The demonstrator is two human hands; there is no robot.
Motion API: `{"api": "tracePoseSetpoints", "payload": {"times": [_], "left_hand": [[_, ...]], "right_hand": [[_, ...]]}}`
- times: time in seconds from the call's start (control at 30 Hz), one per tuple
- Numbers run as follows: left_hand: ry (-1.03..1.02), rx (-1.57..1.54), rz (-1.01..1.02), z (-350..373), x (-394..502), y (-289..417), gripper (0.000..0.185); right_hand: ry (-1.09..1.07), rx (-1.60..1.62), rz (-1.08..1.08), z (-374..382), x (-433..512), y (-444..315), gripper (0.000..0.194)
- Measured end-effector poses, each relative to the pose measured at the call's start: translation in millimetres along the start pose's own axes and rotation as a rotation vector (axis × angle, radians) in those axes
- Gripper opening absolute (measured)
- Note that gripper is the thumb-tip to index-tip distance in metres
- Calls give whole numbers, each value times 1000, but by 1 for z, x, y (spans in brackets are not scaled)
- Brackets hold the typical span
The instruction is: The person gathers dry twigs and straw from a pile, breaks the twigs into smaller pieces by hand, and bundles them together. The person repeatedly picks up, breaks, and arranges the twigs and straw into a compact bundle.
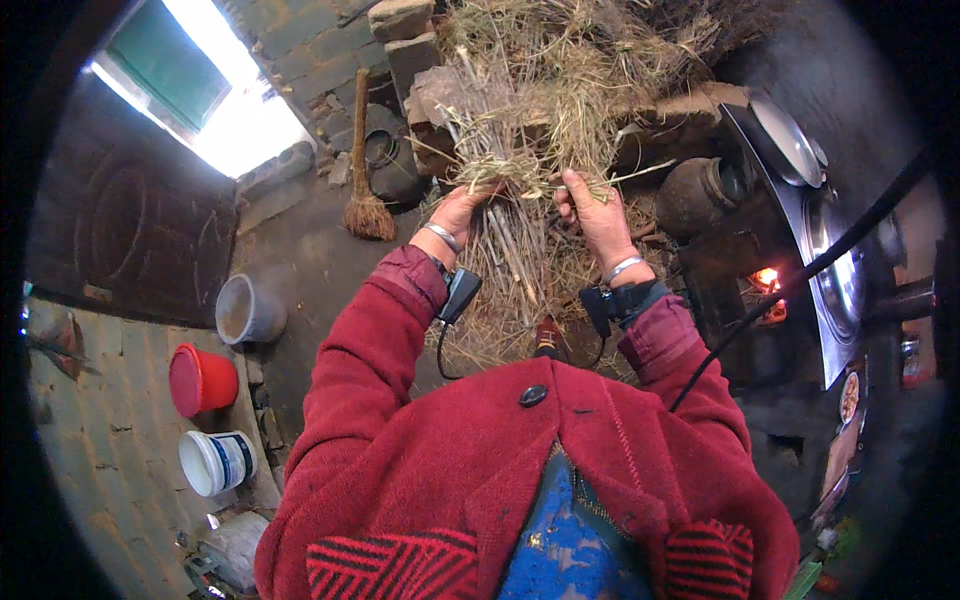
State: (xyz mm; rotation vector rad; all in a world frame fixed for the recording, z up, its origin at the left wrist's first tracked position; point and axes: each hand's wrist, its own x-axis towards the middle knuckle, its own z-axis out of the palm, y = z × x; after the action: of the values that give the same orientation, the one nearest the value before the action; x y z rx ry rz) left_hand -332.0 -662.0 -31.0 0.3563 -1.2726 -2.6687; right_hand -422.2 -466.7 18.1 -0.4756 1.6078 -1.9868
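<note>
A bundle of thin dry sticks [517, 251] lies before me, with a band of twisted straw [501, 171] across it. On the left edge of that band, my left hand [452, 215] grips the straw and sticks, its fingertips hidden under them. Pinched between thumb and fingers, a few straw stalks [600, 192] are in my right hand [602, 225], at the right side of the bundle. One greenish stalk sticks out to the right from this grip. Loose straw covers the floor under the bundle.
A heap of dry straw [585, 45] rests on a ledge beyond my hands. To the right, a fire [766, 280] burns in a stove opening, near a clay pot [694, 196]. Leftward stand a broom [366, 202], a grey bucket [274, 311], a red bucket [217, 381] and a white bucket [232, 461].
</note>
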Motion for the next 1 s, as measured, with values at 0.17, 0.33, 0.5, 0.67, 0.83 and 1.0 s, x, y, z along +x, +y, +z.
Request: {"api": "tracePoseSetpoints", "payload": {"times": [0.17,0.33,0.5,0.67,0.83,1.0], "left_hand": [[27,56,-57,-3,9,-6,28],[83,38,-93,5,7,-8,18],[-75,-96,-225,3,1,11,11],[37,-111,-169,4,-9,17,5],[5,-54,-274,3,-17,17,11],[-45,63,-337,3,-22,18,20]], "right_hand": [[-359,-165,-249,20,4,-3,24],[-431,-779,-638,24,19,-1,25],[-474,-1033,-624,26,28,-6,19],[-441,-1300,-822,38,33,-20,16],[-284,-1396,-908,48,40,-28,32],[-495,-1504,-766,55,45,-21,33]]}}
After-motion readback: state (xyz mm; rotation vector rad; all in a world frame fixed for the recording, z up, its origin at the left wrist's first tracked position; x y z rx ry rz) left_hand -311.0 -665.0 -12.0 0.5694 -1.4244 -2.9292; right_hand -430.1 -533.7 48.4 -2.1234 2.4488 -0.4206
